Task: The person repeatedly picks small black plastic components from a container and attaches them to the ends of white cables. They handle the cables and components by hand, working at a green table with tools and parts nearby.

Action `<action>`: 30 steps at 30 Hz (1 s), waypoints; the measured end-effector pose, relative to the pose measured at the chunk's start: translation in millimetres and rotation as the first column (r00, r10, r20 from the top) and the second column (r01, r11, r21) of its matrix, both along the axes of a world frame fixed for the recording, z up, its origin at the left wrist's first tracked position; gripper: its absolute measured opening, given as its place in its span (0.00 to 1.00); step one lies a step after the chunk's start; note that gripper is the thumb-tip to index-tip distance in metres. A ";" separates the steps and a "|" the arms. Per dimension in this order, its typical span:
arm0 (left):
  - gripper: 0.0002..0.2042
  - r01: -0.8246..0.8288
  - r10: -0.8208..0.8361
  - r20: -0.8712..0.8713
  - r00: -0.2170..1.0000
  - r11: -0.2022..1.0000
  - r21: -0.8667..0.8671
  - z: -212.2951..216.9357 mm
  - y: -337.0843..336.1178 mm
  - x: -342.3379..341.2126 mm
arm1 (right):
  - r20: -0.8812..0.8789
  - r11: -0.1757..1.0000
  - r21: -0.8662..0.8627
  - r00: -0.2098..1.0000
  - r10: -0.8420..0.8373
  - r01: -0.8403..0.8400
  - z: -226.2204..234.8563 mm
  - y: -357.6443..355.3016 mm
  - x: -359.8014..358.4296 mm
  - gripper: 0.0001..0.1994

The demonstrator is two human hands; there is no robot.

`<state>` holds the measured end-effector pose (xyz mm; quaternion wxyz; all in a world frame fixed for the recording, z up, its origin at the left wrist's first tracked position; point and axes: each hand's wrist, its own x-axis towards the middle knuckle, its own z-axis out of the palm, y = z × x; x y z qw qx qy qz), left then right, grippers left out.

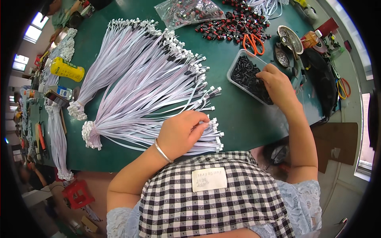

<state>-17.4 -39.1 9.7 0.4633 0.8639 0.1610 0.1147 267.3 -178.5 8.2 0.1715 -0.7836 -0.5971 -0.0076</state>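
A fanned bundle of flat white ribbon cables (131, 95) lies on the green table, its loose ends tipped with small white connectors and some black sleeves. Over the nearest cable ends is my left hand (183, 130), thumb and forefinger pinched together; what they grip is hidden. My right hand (278, 85) reaches over the edge of a clear plastic tub (231, 76) of short black tubes (247, 75). Its fingers are closed at the tubes, and I cannot make out what is between the fingertips.
Orange-handled scissors (254, 44) lie behind the tub, beside a heap of black and red parts (234, 25). A clear bag (190, 14) of similar parts sits farther back. Metal dishes (289, 39) stand at right. A yellow bottle (66, 69) lies left of the cables.
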 end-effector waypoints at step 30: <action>0.08 -0.079 -0.024 -0.134 0.991 0.697 -0.713 -7.0 13.9 -8.3 | -0.852 0.929 0.369 0.395 0.343 -0.010 4.5 32.3 -127.5 0.05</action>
